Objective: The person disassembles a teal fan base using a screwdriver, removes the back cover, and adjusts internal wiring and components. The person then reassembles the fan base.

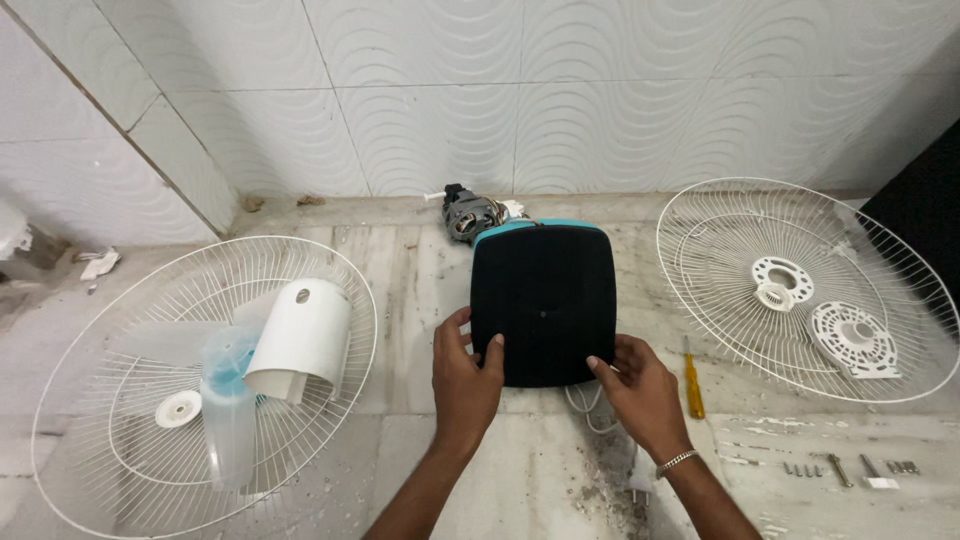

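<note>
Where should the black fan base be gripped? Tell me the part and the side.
Probably by its two near corners, from the person's side: the black fan base lies flat, its far end against the motor. The left hand and right hand already touch there.

A rounded-square black fan base (543, 303) with a teal rim along its far edge lies flat on the marble floor (420, 270), underside up, at the centre of view, its exposed motor (465, 213) sticking out at 11 o'clock.
</note>
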